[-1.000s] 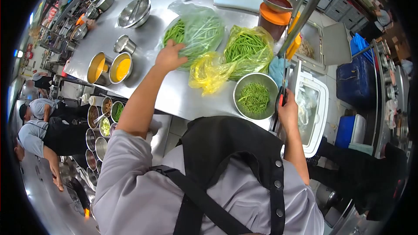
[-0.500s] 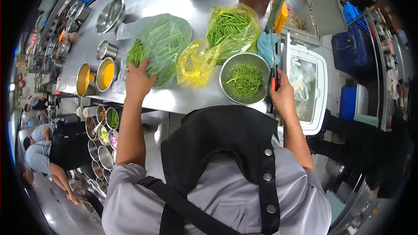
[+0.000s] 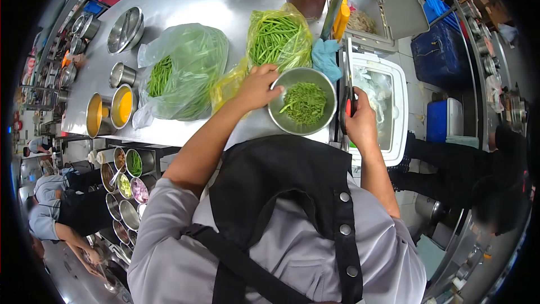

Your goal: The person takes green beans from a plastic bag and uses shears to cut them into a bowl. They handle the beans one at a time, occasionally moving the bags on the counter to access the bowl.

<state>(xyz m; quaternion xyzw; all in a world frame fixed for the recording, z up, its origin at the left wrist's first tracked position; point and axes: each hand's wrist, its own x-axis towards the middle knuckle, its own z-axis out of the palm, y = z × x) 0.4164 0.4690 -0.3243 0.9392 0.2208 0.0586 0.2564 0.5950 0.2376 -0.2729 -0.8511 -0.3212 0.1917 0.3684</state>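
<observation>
A steel bowl [image 3: 273, 114] of cut green beans [image 3: 306, 104] stands near the table's front edge. My left hand [image 3: 259, 87] is at the bowl's left rim, fingers stretched out and thumb over the rim; it partly covers a yellow plastic bag [image 3: 225, 87]. Right of the bowl, my right hand [image 3: 361, 121] grips scissors [image 3: 349, 104] with black and red handles, blades pointing away from me. Behind the bowl lies an open yellow bag of long green beans [image 3: 274, 39]. A clear green bag [image 3: 197, 50] with more long beans [image 3: 161, 77] lies to the left.
Two pots of orange-yellow liquid [image 3: 122, 107], a small steel pot [image 3: 121, 74] and stacked steel bowls [image 3: 125, 29] stand on the left. A blue cloth [image 3: 326, 59] hangs by a metal post [image 3: 339, 3]. A white cooler [image 3: 398, 112] stands open at right. Co-workers [image 3: 48, 214] are at far left.
My left hand has left the long beans in the green bag and moved right to the bowl's rim. My right hand still holds the scissors. The whole view has shifted slightly.
</observation>
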